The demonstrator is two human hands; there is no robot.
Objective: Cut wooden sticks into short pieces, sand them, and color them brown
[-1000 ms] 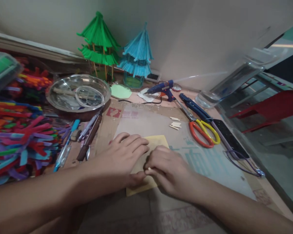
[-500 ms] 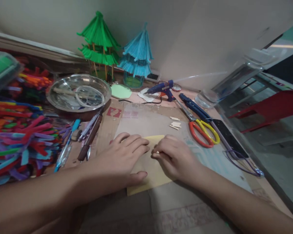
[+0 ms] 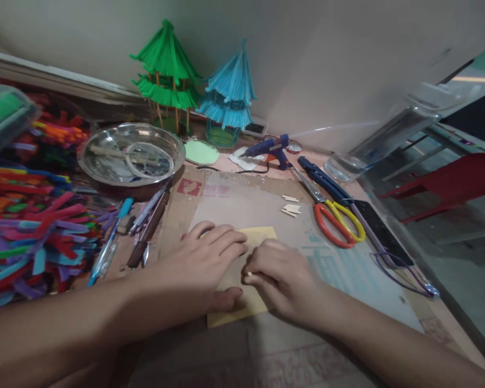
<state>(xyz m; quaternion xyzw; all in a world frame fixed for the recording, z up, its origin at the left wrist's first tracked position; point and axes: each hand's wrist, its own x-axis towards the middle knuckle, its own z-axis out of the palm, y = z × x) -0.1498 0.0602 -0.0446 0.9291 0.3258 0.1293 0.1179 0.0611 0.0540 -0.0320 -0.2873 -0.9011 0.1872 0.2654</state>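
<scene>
A yellow paper sheet lies on a cardboard mat in front of me. My left hand rests flat on the sheet's left part, fingers stretched out. My right hand is closed in a pinch on a small pale stick, its tip showing at the thumb, held against the sheet beside my left fingers. Several short pale sticks lie loose farther back on the mat.
A heap of coloured strips fills the left. Behind are a steel bowl, green and blue pagoda models and a glue gun. Scissors, a phone, pens lie around.
My right hand, which had slid up the sheet half a second ago, has come back down toward me with the stick. My left hand has stayed flat on the sheet.
</scene>
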